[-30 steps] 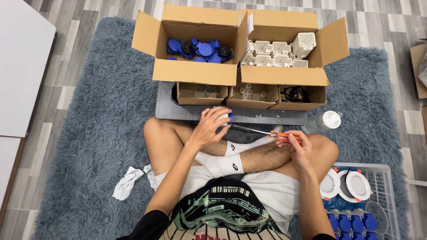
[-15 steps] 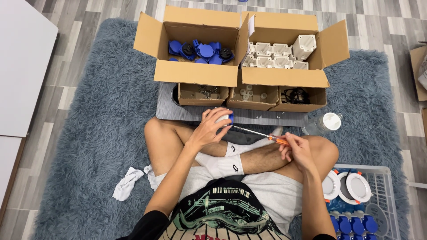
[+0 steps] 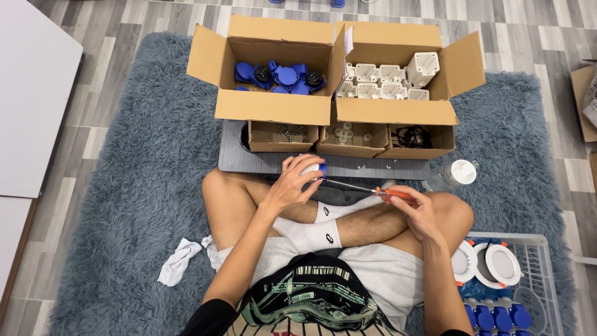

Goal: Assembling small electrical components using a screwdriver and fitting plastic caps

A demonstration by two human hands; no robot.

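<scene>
The left hand (image 3: 292,183) is clamped around a small white-and-blue part (image 3: 314,168) above the crossed legs, while the right hand (image 3: 413,208) grips an orange-handled screwdriver (image 3: 367,188) whose tip touches that part. Beyond lie an open cardboard box of blue pieces (image 3: 273,76), another box of white pieces (image 3: 388,81), and three small trays (image 3: 351,138) beneath.

Before me on the shaggy blue-grey rug (image 3: 124,162): my large cardboard box of blue parts (image 3: 273,78), another of white housings (image 3: 388,81), three small boxes on a grey board (image 3: 233,158), a clear bottle (image 3: 451,175), a white rag (image 3: 179,260), a white wire basket (image 3: 541,274).
</scene>
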